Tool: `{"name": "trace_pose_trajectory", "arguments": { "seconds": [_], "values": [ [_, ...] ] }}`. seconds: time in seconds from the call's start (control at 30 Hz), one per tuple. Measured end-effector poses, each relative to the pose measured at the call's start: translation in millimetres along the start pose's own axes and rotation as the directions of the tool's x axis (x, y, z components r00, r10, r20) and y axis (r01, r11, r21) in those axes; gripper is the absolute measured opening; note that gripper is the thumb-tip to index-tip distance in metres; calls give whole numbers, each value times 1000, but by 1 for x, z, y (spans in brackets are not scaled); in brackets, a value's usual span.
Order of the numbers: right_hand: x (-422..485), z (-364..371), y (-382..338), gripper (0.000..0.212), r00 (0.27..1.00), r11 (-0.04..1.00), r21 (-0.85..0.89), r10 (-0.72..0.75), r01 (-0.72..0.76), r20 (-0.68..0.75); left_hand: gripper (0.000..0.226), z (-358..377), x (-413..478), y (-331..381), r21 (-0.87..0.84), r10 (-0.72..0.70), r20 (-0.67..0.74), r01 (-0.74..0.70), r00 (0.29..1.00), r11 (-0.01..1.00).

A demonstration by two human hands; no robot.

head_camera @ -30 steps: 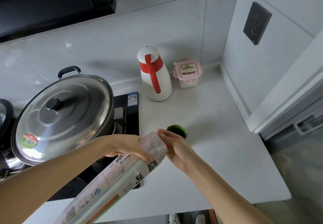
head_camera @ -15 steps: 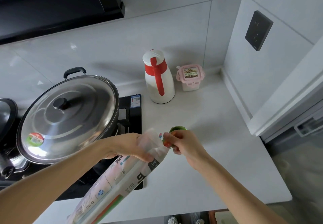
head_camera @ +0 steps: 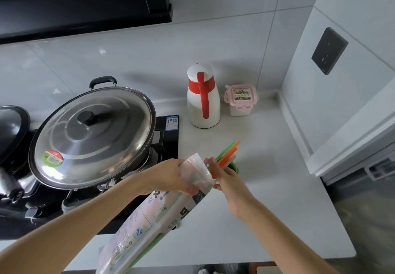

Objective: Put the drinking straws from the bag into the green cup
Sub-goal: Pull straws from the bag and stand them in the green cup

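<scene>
A bunch of straws [head_camera: 227, 153], green and orange ones, is sticking halfway out of the mouth of the bag [head_camera: 162, 205]. Probably five or six, hard to count since they overlap. The right hand [head_camera: 226, 179] has its fingers pinched around them near the bag opening, and the left hand [head_camera: 171, 175] is wrapped around the bag's neck, holding it tilted above the counter [head_camera: 277, 188]. One green cup [head_camera: 234, 166] sits just behind the right hand, mostly hidden. Farther back there's one white-and-red jug [head_camera: 203, 98] with one pink tub [head_camera: 240, 100] just beside it, and one big lidded wok [head_camera: 94, 135] on the stove [head_camera: 168, 143] to the left.
</scene>
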State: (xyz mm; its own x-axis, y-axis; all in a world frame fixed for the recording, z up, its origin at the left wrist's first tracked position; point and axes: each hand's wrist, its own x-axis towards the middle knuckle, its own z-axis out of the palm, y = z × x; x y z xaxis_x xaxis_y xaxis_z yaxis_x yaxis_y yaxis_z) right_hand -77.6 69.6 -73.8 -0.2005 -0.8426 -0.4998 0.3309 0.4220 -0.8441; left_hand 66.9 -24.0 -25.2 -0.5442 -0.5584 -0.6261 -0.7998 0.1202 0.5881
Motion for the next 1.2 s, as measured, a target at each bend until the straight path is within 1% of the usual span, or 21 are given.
{"name": "trace_pose_trajectory", "arguments": {
  "seconds": [0.07, 0.13, 0.23, 0.27, 0.33, 0.43, 0.53, 0.6, 0.67, 0.73, 0.8, 0.9, 0.93, 1.0, 1.07, 1.17, 1.2],
  "values": [
    [4, 3, -1, 27, 997, 995, 98, -24, 31, -72, 44, 3, 0, -1, 1, 11, -24, -11, 1000, 1000],
    [10, 2, -4, 30, 994, 965, 249, -64, 86, -93, 47, 5, -1, -3, -8, 24, -37, -24, 999, 1000],
    [16, -9, -20, 35, 990, 836, 530, -112, 142, -89, 55, 9, -4, -9, 18, 32, -68, -30, 997, 999],
    [19, -15, -29, 33, 986, 788, 593, -120, 168, -119, 57, 11, -4, -12, 28, 37, -76, -35, 996, 999],
    [28, -29, -50, 32, 964, 734, 630, -139, 254, -227, 60, 12, -4, -18, 28, 58, -84, -56, 995, 998],
    [41, -53, -85, 41, 906, 709, 595, -151, 378, -395, 58, 13, -2, -23, 61, 71, -130, -63, 989, 996],
    [42, -79, -117, 53, 839, 696, 528, -203, 486, -505, 51, 13, -2, -26, 156, 56, -177, -28, 983, 987],
    [37, -85, -130, 56, 798, 688, 467, -283, 556, -532, 45, 13, -3, -30, 215, 32, -209, 14, 977, 977],
    [36, -78, -132, 57, 777, 700, 395, -374, 594, -506, 43, 14, -4, -32, 242, 11, -235, 48, 972, 969],
    [42, -60, -119, 57, 773, 737, 308, -441, 602, -456, 43, 15, -4, -33, 257, 7, -245, 58, 969, 965],
    [53, -40, -97, 55, 782, 790, 200, -470, 579, -409, 47, 16, -4, -33, 262, 16, -251, 53, 968, 964],
    [69, -27, -56, 51, 846, 880, 46, -438, 472, -302, 50, 15, -6, -32, 266, 26, -250, 43, 968, 963],
    [73, -26, -44, 50, 862, 901, -17, -419, 433, -286, 51, 14, -7, -31, 274, 23, -247, 47, 969, 961],
    [78, -29, -30, 43, 873, 924, -111, -383, 367, -303, 53, 13, -9, -30, 291, 19, -245, 55, 969, 955],
    [82, -35, -29, 31, 875, 933, -118, -360, 341, -324, 52, 11, -11, -29, 292, 16, -243, 57, 970, 955],
    [83, -47, -43, 15, 875, 931, -55, -359, 361, -324, 52, 10, -11, -29, 277, 12, -224, 52, 975, 959],
    [81, -51, -50, 10, 870, 928, -68, -368, 367, -327, 53, 9, -11, -29, 268, 15, -216, 44, 976, 962]
  ]
}}
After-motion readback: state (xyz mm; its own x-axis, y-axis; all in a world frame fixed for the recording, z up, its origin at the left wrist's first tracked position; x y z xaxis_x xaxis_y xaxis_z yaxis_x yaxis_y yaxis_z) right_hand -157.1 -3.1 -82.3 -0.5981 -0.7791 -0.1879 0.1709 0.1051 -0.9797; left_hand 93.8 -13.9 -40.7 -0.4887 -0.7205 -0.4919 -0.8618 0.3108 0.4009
